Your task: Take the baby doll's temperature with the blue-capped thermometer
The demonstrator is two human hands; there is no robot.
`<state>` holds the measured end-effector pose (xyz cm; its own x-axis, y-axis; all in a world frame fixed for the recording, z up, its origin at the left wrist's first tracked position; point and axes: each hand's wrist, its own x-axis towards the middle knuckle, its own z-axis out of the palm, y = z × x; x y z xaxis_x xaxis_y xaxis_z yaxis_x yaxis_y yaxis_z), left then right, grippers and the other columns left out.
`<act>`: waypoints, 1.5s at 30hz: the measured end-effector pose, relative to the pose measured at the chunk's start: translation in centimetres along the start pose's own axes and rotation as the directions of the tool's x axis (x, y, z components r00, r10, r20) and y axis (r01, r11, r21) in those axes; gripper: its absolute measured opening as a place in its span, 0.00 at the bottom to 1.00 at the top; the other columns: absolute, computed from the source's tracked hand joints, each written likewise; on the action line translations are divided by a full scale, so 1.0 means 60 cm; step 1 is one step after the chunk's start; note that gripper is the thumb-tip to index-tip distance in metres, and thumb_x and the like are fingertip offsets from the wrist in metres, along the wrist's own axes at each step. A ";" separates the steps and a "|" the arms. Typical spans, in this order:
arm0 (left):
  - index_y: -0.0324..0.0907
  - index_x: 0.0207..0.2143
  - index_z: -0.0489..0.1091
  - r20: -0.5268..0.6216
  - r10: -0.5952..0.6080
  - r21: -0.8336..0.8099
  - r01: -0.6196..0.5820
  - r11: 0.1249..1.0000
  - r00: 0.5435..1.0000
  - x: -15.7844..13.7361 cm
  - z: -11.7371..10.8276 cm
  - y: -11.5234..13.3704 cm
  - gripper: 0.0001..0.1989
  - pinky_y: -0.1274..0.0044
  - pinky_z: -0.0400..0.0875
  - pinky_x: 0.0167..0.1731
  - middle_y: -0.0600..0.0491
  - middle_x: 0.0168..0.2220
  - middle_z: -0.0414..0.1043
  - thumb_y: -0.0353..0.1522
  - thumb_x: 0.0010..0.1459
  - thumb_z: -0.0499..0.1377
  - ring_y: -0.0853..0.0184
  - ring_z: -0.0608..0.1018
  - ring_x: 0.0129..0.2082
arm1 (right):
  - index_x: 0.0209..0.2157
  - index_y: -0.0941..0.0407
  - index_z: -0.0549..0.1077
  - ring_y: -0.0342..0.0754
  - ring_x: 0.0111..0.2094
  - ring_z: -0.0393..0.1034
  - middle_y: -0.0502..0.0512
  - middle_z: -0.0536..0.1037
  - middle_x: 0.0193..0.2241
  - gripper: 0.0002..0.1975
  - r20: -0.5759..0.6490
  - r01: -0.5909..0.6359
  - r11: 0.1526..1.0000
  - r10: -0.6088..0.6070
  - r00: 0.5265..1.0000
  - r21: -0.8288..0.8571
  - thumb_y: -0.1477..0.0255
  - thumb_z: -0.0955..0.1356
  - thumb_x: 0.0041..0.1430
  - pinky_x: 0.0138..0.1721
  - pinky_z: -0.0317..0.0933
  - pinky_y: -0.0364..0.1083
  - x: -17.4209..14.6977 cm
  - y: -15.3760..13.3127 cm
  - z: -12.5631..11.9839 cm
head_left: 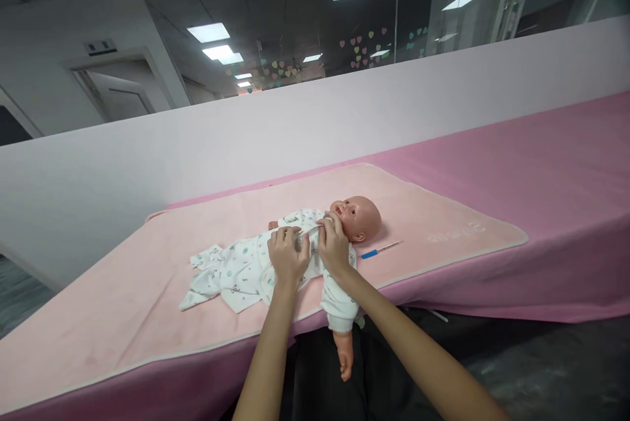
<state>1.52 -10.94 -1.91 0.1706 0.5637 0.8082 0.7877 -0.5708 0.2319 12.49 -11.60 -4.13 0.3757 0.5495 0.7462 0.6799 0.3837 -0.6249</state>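
Observation:
A baby doll [361, 216] lies on its back on a peach mat [433, 211], its head to the right. It wears white printed baby clothes [246, 263], and one arm hangs over the mat's near edge. My left hand [287, 254] is at the chest of the clothes with its fingers curled on the cloth. Close to the doll's neck, my right hand [333, 247] pinches the collar of the clothes. The exact grip of both hands is partly hidden by their backs. A thermometer with a blue end [371, 254] lies beside the doll's head.
A pink cloth [566, 211] covers the table under the mat and hangs down at the front. Behind the table runs a low white wall [246, 145] with glass above it. A thin white stick-like thing [438, 316] shows below the near edge.

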 end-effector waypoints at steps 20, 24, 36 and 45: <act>0.43 0.28 0.63 0.112 -0.035 -0.165 0.054 0.985 0.993 -0.019 -0.012 -0.005 0.06 0.71 0.60 0.38 0.52 0.32 0.68 0.28 0.54 0.49 0.63 0.68 0.35 | 0.39 0.55 0.69 0.47 0.35 0.66 0.54 0.71 0.35 0.14 0.353 0.227 0.973 -0.223 0.908 0.033 0.77 0.61 0.49 0.34 0.59 0.43 -0.009 -0.022 -0.011; 0.43 0.31 0.64 0.066 -0.063 -0.161 0.073 0.984 0.996 -0.019 -0.012 -0.002 0.07 0.72 0.60 0.38 0.53 0.32 0.69 0.28 0.57 0.47 0.64 0.69 0.35 | 0.39 0.55 0.69 0.48 0.36 0.67 0.55 0.72 0.35 0.12 0.329 0.212 0.975 -0.222 0.918 0.067 0.75 0.60 0.54 0.36 0.60 0.44 -0.009 -0.015 -0.005; 0.42 0.29 0.67 -0.034 -0.107 -0.145 0.101 0.984 0.994 -0.026 -0.021 0.012 0.09 0.72 0.59 0.39 0.53 0.29 0.69 0.29 0.57 0.49 0.65 0.68 0.33 | 0.37 0.55 0.72 0.46 0.34 0.69 0.54 0.75 0.33 0.12 0.312 0.222 0.971 -0.238 0.920 0.086 0.70 0.58 0.62 0.35 0.60 0.43 -0.012 0.007 0.005; 0.45 0.35 0.70 -0.204 -0.349 -0.058 0.344 0.937 0.915 -0.061 -0.038 0.014 0.09 0.69 0.56 0.44 0.52 0.38 0.69 0.31 0.56 0.50 0.63 0.68 0.41 | 0.43 0.55 0.71 0.44 0.32 0.70 0.54 0.75 0.31 0.16 0.284 0.309 0.951 -0.290 0.914 -0.025 0.73 0.55 0.63 0.31 0.60 0.40 -0.016 0.006 0.001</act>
<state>0.19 -14.84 -3.46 -0.2395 0.5930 0.7688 0.7623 -0.3755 0.5271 12.33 -11.92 -5.09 -0.0321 0.6017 0.7981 0.7783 0.5160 -0.3577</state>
